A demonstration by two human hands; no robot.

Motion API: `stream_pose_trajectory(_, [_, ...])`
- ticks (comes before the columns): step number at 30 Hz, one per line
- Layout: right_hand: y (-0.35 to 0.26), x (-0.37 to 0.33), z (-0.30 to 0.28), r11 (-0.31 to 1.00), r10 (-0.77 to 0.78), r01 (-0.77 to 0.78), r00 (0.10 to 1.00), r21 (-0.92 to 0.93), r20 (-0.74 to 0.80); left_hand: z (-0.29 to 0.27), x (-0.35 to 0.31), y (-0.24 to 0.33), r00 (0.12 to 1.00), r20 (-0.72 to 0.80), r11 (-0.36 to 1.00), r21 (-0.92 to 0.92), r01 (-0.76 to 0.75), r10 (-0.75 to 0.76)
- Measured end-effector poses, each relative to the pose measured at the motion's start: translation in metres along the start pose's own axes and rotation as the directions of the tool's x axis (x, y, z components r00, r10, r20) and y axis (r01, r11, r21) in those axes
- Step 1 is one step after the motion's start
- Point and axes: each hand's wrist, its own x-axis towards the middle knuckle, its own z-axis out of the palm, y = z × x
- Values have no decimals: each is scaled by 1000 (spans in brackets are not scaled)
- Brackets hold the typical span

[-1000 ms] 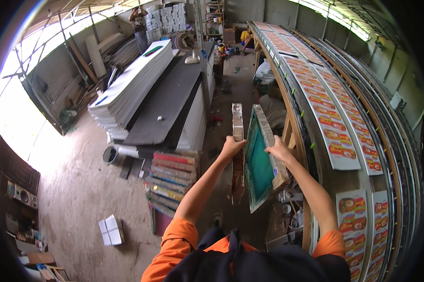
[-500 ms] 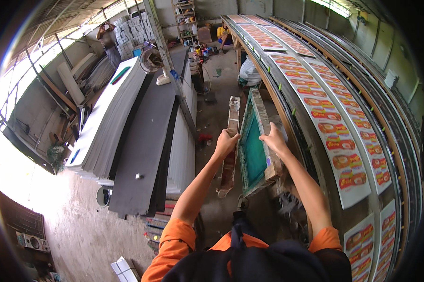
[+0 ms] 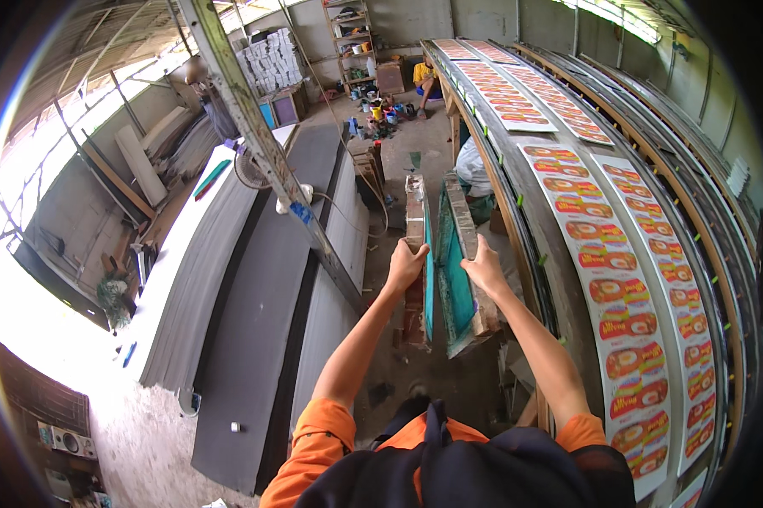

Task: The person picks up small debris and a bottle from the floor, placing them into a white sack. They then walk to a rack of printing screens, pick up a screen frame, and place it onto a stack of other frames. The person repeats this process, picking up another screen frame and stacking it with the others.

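I carry two screen printing frames upright, one in each hand, above the floor between a stack and a long table. My left hand (image 3: 407,264) is closed round the thick, stained edge of the left frame (image 3: 414,207), whose teal mesh shows as a thin strip. My right hand (image 3: 484,267) grips the wooden edge of the right frame (image 3: 463,212), thumb on its inner side; more of its teal mesh (image 3: 455,271) is visible. The two frames stand on edge, close together, with a narrow gap between them at the hands.
A long table (image 3: 572,326) with rows of printed red-and-yellow sheets (image 3: 622,292) runs along my right. At left stand tall stacks of sheets topped by a dark sheet (image 3: 254,339), and a slanting metal post (image 3: 254,118). A person in yellow (image 3: 424,74) sits far ahead, near paint containers (image 3: 381,110).
I have moved forward along the aisle; the post and dark sheet have come nearer. The left frame has turned, so its teal mesh now shows. Both hands keep their grips.
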Motion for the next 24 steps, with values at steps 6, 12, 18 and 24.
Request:
stream_pose_trajectory(6, [12, 148, 13, 997, -51, 49, 998, -59, -31, 41, 149, -17, 999, 18, 990, -129, 52, -50])
stream_pose_trajectory(12, [11, 294, 22, 993, -83, 76, 994, -93, -71, 69, 302, -30, 990, 66, 976, -174, 135, -125])
stream_pose_trajectory(18, [9, 441, 23, 996, -36, 30, 997, -81, -72, 88, 445, -42, 991, -20, 971, -203, 127, -134])
stream_pose_trajectory(24, [26, 596, 29, 997, -48, 47, 999, -58, -13, 111, 578, -52, 984, -63, 969, -196, 149, -164])
